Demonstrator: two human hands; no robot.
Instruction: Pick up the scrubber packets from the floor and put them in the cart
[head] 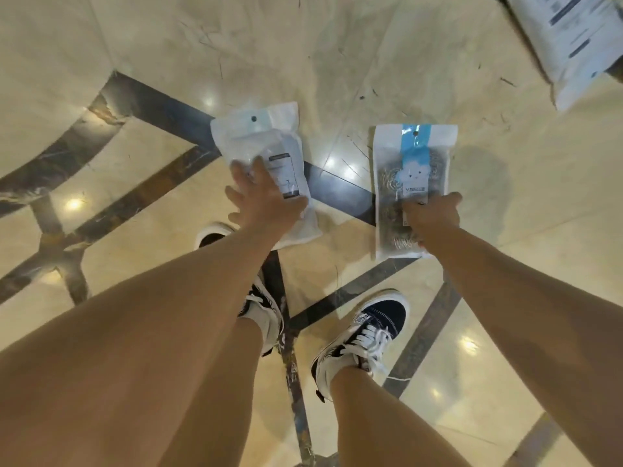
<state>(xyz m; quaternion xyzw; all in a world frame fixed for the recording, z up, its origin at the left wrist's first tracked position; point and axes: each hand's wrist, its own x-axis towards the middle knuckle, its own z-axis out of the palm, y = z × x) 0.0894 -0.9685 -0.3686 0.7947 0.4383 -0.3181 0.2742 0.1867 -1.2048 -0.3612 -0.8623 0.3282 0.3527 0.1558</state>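
My left hand (266, 200) grips a white scrubber packet (261, 143) that shows its plain back with a small label; the packet is held above the floor. My right hand (431, 215) is closed on the lower half of a second scrubber packet (414, 156), which faces me with a blue strip, a cloud picture and steel wool visible inside. Both packets point away from me. No cart is in view.
Beneath me is a glossy beige marble floor (168, 45) with dark inlay bands (161, 109). My two feet in dark and white sneakers (367, 335) stand below the hands. A white printed package (573, 38) fills the upper right corner.
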